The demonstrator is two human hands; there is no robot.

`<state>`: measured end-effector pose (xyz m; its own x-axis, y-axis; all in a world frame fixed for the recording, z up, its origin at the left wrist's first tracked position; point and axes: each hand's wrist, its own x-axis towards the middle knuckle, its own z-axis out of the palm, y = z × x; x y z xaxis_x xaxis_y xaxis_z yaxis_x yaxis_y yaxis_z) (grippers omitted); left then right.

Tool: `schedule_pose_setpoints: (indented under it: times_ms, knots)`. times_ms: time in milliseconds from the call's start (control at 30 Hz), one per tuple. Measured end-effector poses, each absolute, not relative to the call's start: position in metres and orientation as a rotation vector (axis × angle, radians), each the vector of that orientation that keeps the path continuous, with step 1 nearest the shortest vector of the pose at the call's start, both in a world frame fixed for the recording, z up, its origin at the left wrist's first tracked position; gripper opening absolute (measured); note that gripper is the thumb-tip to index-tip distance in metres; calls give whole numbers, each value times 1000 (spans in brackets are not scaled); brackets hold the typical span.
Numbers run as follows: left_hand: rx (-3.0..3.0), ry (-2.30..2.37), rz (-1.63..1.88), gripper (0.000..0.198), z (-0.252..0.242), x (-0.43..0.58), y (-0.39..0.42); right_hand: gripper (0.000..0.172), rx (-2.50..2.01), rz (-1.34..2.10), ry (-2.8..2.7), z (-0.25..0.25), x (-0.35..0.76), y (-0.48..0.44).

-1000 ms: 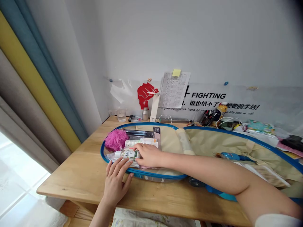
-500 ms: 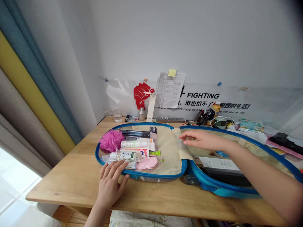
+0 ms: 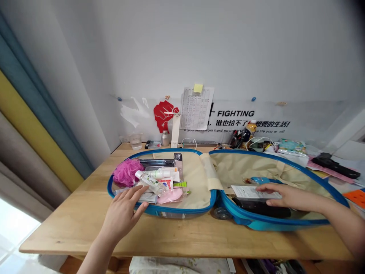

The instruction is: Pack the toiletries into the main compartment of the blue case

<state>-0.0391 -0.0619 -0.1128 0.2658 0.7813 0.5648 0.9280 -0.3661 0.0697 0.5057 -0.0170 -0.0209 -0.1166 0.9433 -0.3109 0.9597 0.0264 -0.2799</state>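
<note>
An open blue suitcase (image 3: 212, 196) lies across the wooden table. Its left half holds a pink mesh sponge (image 3: 128, 172), a clear bottle (image 3: 151, 182), a white tube-like bottle (image 3: 162, 174), a red-and-white box (image 3: 168, 183) and a pink oval item (image 3: 170, 195). My left hand (image 3: 125, 205) rests at the front left rim beside the clear bottle, fingers apart. In the right half are a white printed card (image 3: 245, 191) and a black item (image 3: 256, 207). My right hand (image 3: 278, 194) is over these two, its fingers and thumb apart, with nothing visibly gripped.
Behind the suitcase stand a cup (image 3: 136, 141), a small metal bottle (image 3: 165, 138), a white lamp (image 3: 175, 131) and a power strip (image 3: 203, 144). At the right are wipes (image 3: 291, 146), a black object (image 3: 336, 165) and an orange item (image 3: 356, 198).
My right hand has moved right and down, from the suitcase's middle fold to the printed card. The clear bottle beside my left hand has turned to a slant. The view has shifted slightly.
</note>
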Motion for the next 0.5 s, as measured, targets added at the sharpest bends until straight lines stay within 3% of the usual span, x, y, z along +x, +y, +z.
schedule_pose_setpoints:
  times_ms: [100, 333, 400, 500]
  knots:
    - [-2344, -1488, -721, 36, -101, -43, -52, 49, 1960, -641, 2191, -14, 494, -27]
    - [-2780, -1334, -498, 38, -79, -54, -18, 83, 1935, -503, 2046, -5, 468, -25]
    - [-2838, -1396, -508, 39, -76, -56, -13, 81, 1929, -496, 2029, -5, 466, -25]
    - [-2897, -1496, -525, 43, -70, -58, -7, 61, 1923, -403, 2023, -3, 461, -30]
